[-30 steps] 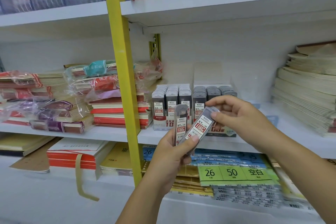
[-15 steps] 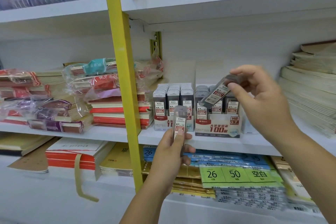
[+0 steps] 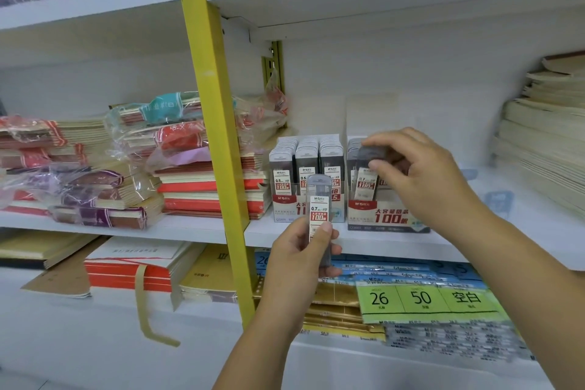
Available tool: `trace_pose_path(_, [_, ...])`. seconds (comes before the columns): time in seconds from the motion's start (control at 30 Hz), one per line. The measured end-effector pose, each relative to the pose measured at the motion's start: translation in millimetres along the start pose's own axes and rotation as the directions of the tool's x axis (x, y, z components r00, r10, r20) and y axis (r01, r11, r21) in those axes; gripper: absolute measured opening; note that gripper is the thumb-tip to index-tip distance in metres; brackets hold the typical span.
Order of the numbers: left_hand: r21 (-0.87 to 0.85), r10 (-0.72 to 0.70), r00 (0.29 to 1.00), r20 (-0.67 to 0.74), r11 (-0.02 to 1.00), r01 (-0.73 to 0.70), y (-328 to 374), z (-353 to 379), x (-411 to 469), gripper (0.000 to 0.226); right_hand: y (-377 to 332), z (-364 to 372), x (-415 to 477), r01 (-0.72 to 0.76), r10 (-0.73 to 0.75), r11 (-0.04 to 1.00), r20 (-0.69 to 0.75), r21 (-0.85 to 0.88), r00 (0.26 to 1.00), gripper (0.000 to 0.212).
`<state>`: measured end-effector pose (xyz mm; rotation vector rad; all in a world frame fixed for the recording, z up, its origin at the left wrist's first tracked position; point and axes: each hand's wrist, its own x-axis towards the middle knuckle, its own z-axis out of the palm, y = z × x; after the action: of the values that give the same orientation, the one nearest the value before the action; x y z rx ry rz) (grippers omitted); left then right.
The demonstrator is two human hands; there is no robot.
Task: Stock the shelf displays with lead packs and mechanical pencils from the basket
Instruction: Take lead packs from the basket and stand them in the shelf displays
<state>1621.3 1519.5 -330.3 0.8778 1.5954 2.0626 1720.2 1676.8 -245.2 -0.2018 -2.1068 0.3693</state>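
My right hand (image 3: 421,174) pinches a lead pack (image 3: 366,182) by its top, long axis upright, just over the display box (image 3: 387,217) right of centre; its slot, I judge, lies straight below. My left hand (image 3: 299,258) grips a second pack (image 3: 319,209) upright, lower centre.

I see one lead pack (image 3: 319,209) upright in the left hand (image 3: 300,253), pinched by its lower end: a clear grey case with a white and red label marked 0.7 HB. It hangs in front of the left display box (image 3: 285,209), its three rows full of packs labelled 0.5 HB. The second lead pack (image 3: 367,182) is gripped at its dark top by the right hand (image 3: 421,174), leaning, its lower end at the front row of the right display box (image 3: 387,215); I think it touches the packs there, but blur hides that. Both boxes stand side by side on the white shelf (image 3: 474,241)
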Motion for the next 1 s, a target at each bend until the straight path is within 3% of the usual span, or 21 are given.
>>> trace_pose_path(0.17, [0.016, 0.007, 1.0, 0.009, 1.0, -0.007, 1, 2, -1, 0.012, 7, 9, -3, -0.005, 0.028, 0.942, 0.062, -0.335, 0.998, 0.043])
trace_pose_path(0.27, [0.036, 0.013, 0.999, 0.029, 0.999, -0.014, 3, 3, -3, 0.015, 2, 8, -6, -0.025, 0.064, 0.91, 0.08, -0.415, 0.995, 0.045])
trace_pose_path(0.33, [0.053, 0.026, 0.998, 0.057, 0.998, -0.029, 5, 5, -3, 0.021, -5, 6, -9, -0.011, 0.018, 0.946, 0.02, -0.323, 1.0, 0.04])
trace_pose_path(0.4, [0.061, 0.038, 0.996, 0.082, 0.997, -0.043, 7, 6, -3, 0.02, -16, 1, -11, -0.057, 0.058, 0.998, 0.038, -0.039, 0.998, 0.031])
trace_pose_path(0.47, [0.062, 0.044, 0.993, 0.105, 0.997, -0.051, 8, 8, -3, 0.018, -26, -5, -13, -0.177, 0.125, 0.958, 0.225, 0.225, 0.966, 0.025])
trace_pose_path(0.53, [0.071, 0.054, 0.99, 0.134, 0.995, -0.064, 9, 9, -3, 0.019, -30, -7, -18, -0.227, 0.12, 0.936, 0.364, 0.268, 0.924, 0.025])
trace_pose_path(0.57, [0.082, 0.061, 0.987, 0.146, 0.994, -0.073, 9, 11, -3, 0.02, -30, -7, -19, -0.23, 0.12, 0.934, 0.368, 0.274, 0.922, 0.026])
trace_pose_path(0.63, [0.117, 0.092, 0.984, 0.154, 0.987, -0.111, 10, 14, -5, 0.022, -31, -9, -19, -0.234, 0.135, 0.909, 0.288, 0.345, 0.948, 0.028])
trace_pose_path(0.73, [0.297, 0.192, 0.976, 0.102, 0.93, -0.215, 7, 17, -4, 0.026, -28, -17, -16, -0.173, 0.182, 0.877, 0.023, 0.448, 0.983, 0.031])
trace_pose_path(0.83, [0.415, 0.252, 0.965, 0.078, 0.871, -0.261, 2, 16, -2, 0.038, -24, -29, -11, -0.026, 0.118, 0.92, -0.213, 0.391, 0.97, 0.033])
trace_pose_path(0.9, [0.474, 0.217, 0.97, 0.109, 0.846, -0.243, -2, 16, -2, 0.05, -23, -32, -10, 0.047, 0.023, 0.962, -0.251, 0.268, 0.968, 0.035])
trace_pose_path(1.0, [0.575, 0.19, 0.965, 0.178, 0.776, -0.259, -6, 18, -3, 0.056, -21, -28, -10, 0.067, -0.047, 0.993, -0.196, 0.097, 0.979, 0.032])
